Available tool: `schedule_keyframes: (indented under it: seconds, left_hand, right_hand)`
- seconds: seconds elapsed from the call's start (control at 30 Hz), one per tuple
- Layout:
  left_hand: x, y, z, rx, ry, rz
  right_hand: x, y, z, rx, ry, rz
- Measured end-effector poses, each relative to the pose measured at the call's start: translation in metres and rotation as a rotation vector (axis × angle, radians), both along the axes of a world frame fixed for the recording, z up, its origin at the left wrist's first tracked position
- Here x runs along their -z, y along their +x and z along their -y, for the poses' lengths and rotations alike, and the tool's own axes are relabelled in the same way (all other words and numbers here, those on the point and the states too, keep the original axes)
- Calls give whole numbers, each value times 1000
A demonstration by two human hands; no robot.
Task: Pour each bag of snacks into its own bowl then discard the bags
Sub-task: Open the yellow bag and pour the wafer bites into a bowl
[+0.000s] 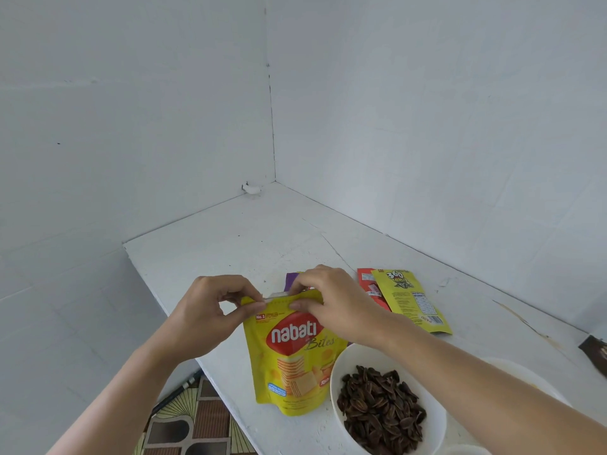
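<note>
the left hand (210,310) pinches the top corner of the nabati pouch (295,362) between thumb and curled fingers. the right hand (335,307) pinches the same top edge just beside it, so both grips sit on the sealed strip (279,298), close together. the pouch stands upright on the white counter (246,251), its base touching the near white bowl (338,372), which already holds dark seeds (384,412).

i'd judge the pouch light and crinkly, its film smooth enough to slip, so a firm pinch right at the strip looks the place to tear. the wafers inside probably crumble, so the belly shouldn't be squeezed.

a second white bowl (532,376) shows partly behind the right forearm. further back lie a flat yellow-green bag (414,300), a red bag (366,280) under its edge, and a purple bag (290,279) behind the hands.
</note>
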State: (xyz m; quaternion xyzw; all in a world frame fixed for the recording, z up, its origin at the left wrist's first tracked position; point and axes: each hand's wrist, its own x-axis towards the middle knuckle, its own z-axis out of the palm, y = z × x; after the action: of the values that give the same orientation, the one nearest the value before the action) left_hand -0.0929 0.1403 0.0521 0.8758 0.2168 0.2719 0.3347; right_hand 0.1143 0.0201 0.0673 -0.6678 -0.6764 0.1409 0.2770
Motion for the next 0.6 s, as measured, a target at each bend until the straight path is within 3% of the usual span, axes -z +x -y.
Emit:
schedule_keyframes:
  seconds: [0.13,0.37,0.5,0.6]
  left_hand:
    - [0,-6,-3,-33,8,-19]
    - [-9,-7,-3,23,-7,-102]
    - [-20,9,-2,103,-45,-201]
    - [-27,31,5,204,-83,-381]
  right_hand:
    - [6,26,6,59,7,36]
    - [18,50,26,150,38,-201]
    - [23,43,25,186,108,-175]
    - [22,32,20,149,162,-50]
